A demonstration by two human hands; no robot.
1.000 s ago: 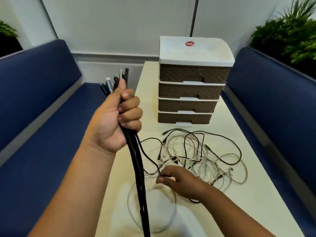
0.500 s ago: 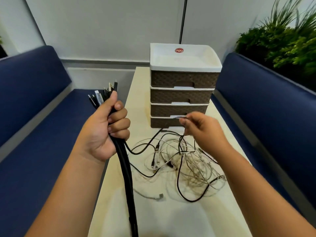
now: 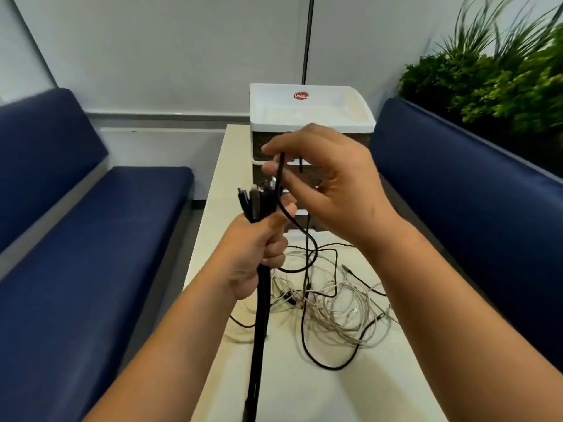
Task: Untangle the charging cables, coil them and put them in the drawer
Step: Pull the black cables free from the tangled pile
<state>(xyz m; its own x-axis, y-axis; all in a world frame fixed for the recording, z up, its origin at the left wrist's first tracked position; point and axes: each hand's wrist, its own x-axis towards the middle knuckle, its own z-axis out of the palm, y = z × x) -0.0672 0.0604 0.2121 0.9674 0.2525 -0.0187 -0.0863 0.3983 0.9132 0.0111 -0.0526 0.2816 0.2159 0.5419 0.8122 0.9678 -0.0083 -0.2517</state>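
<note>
Hands gripping black cables above cream table, blue benches either side.

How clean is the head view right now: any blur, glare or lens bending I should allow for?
Head view: the plants at the right edge are motion-smeared; the right hand and its black cable are slightly soft; wide-angle bending bows the benches; lighting is even, with no glare on the drawer unit.
</note>
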